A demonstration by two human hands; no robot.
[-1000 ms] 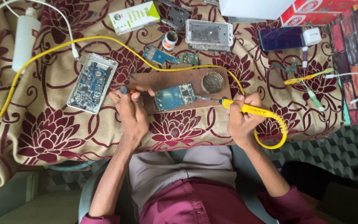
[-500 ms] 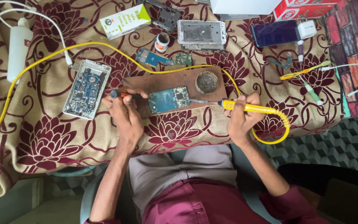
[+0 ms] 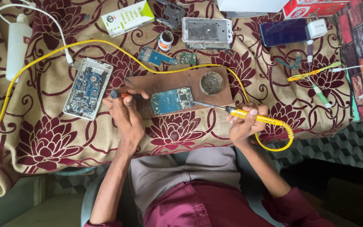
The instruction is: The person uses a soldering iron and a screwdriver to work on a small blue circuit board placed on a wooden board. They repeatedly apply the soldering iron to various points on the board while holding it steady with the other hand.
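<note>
Wooden board [image 3: 177, 82] taken as landmark; it lies flat on the maroon flowered cloth [image 3: 43, 138] that covers the table. Left of the board, well apart: an opened phone body [image 3: 88, 88] with its blue innards up. Beyond the board's far edge: a bare phone frame [image 3: 207, 30], and nearer, a small loose blue part [image 3: 155, 56]. On the board's right end sits a round metal tin [image 3: 211, 82]; on its middle, the blue circuit board [image 3: 172, 100], flat and slightly askew. Right hand [image 3: 242, 124] just off the board's near right corner, fingers clamped on the yellow soldering iron [image 3: 257, 118] in a pen grip — tip laid against the circuit board's right edge. Left hand [image 3: 124, 113] at the board's left end, fingers closed on a thin dark-tipped tool [image 3: 120, 95] that points toward the circuit board; whether its tip touches cannot be told. Judgement: the joint will go best with the right wrist braced on the cloth, the tip resting lightly and briefly, the left tool steadying the circuit board — and the yellow cord [image 3: 106, 48], which loops round the board's far side, kept slack so it does not tug the iron.
</note>
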